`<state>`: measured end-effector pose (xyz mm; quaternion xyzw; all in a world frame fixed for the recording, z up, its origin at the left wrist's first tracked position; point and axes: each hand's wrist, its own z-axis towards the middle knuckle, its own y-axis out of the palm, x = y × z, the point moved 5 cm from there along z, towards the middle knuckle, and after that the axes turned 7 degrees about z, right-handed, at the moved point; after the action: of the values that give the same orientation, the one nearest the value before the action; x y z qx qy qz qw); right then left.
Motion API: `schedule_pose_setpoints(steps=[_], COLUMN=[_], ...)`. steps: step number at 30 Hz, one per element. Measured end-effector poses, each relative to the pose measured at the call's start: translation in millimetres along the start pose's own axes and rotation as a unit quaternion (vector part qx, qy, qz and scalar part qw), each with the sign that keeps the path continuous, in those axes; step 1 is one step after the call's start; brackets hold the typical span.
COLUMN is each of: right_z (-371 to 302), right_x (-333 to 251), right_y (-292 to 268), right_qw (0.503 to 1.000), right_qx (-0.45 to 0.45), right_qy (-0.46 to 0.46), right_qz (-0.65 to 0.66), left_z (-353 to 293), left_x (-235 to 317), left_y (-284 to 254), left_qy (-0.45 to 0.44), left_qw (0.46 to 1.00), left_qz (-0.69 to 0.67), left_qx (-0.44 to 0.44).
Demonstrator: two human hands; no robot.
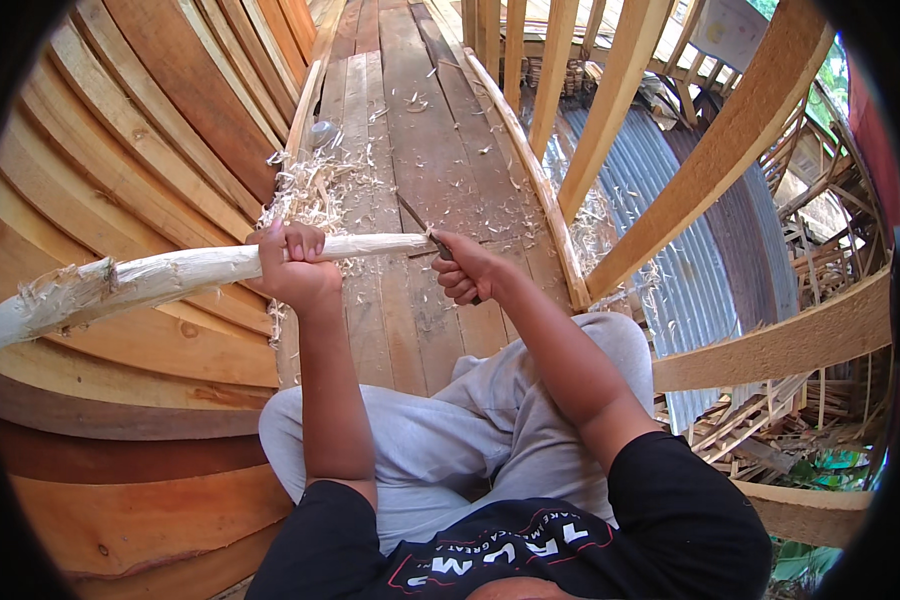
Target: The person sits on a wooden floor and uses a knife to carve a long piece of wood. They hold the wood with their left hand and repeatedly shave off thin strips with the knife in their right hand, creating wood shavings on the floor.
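Note:
A long, pale, peeled wooden pole (185, 268) reaches from the far left edge across to the middle of the view. My left hand (295, 265) is wrapped round it. Rough bark-like patches show on its left part, while the end near my right hand is smooth. My right hand (466, 266) is closed round the dark handle of a knife (410, 214). The narrow blade points up and to the left, beside the pole's right end. Whether the blade touches the wood, I cannot tell.
Curled wood shavings (315, 190) lie heaped on the plank floor (410, 110), near a small clear container (322, 131). Stacked boards (120, 130) line the left side. Upright wooden slats (610, 110) stand at the right, with corrugated metal sheets (660, 220) below. My crossed legs (420, 430) are close under my arms.

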<state>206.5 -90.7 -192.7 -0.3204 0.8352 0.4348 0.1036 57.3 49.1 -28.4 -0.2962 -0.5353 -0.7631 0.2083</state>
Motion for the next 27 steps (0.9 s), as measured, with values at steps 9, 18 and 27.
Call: schedule_pose_setpoints(steps=[9,18,27], right_z=[-15,4,-10], right_x=[-35,-11,-32], right_y=[-17,-19,-31], right_qw=[0.752,1.0,0.807], right_qx=[0.448,0.026,0.408], right_qy=[-0.23,0.006,-0.209], right_qz=[-0.426,0.012,-0.372], left_z=[-4,-2,-3], left_x=[-9,-6,-12], left_y=[-3,-1,1], left_qy=[0.027,0.026,0.027], left_qw=[0.999,0.999,0.999], left_qz=[-0.022,-0.039,-0.037], left_qx=[0.002,-0.015,-0.009])
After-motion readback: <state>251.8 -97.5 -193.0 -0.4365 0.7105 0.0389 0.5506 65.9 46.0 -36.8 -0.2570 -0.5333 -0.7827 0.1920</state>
